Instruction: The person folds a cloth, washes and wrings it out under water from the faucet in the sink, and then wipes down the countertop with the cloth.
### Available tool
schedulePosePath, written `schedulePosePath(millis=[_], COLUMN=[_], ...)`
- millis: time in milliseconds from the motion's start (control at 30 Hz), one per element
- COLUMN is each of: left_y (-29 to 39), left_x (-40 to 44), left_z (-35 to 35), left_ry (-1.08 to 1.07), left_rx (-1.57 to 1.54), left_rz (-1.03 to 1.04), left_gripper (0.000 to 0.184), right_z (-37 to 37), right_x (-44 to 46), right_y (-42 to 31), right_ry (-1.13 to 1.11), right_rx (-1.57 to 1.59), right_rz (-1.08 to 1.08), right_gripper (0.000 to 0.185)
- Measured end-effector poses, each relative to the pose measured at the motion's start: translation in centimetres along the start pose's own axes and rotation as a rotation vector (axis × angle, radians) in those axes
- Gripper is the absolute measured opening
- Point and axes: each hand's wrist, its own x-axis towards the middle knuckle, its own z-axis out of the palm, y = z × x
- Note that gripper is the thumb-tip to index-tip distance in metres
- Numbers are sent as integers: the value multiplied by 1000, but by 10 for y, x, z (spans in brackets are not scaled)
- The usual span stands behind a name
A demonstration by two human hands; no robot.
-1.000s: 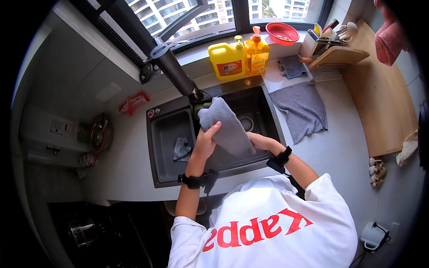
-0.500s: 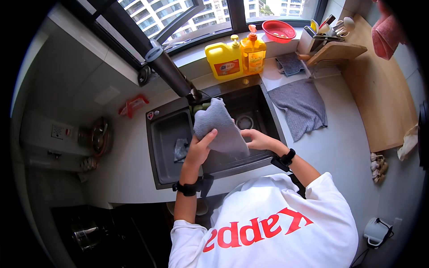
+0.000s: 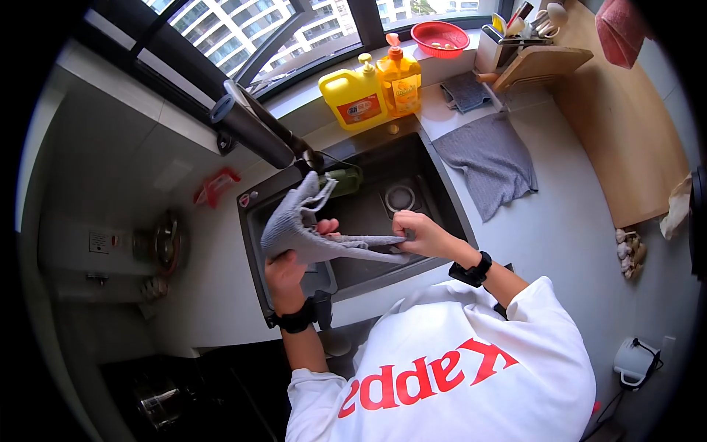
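A grey cloth (image 3: 298, 232) is stretched between my two hands above the dark double sink (image 3: 361, 276). My left hand (image 3: 286, 276) grips its folded, bunched end over the left basin, with some fingertips showing past the fabric. The right hand (image 3: 420, 234) pinches the narrow opposite end over the right basin. Behind the cloth lies a green object (image 3: 345, 181) by the tap, partly hidden. A round drain (image 3: 400, 197) shows in the right basin.
Behind the sink stand a tap (image 3: 294, 151), a yellow jug (image 3: 353, 99), an orange pump bottle (image 3: 399, 81) and a red basket (image 3: 440, 38). Right of the sink lie a spread grey cloth (image 3: 492, 162), a folded cloth (image 3: 465, 92) and wooden boards (image 3: 541, 74). Garlic (image 3: 630, 250) hangs far right.
My left hand has moved left and down, and the right hand slightly right. The cloth has gone from an upright sheet to a stretched, folded strip. The camera view has shifted slightly.
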Motion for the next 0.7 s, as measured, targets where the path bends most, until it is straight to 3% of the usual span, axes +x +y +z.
schedulePosePath(millis=[67,200,300,433,700], left_y=[0,9,8,10,7], left_x=[-2,-4,-11,-11,-22], left_z=[-1,-7,-9,-12,-17], left_ry=[55,-45,-20,-145,-79], left_rx=[-79,67,-93,-99,62], left_rz=[67,54,58,75,29], left_gripper=[63,55,57,56,53], right_z=[1,5,0,-1,19], right_x=[-2,-1,1,-4,-6], right_y=[0,-7,-12,-13,-16], right_ry=[-20,-3,-54,-165,-66], right_rx=[78,441,425,270,-40], right_rz=[69,240,160,-66,-88], right_gripper=[24,27,24,24,35])
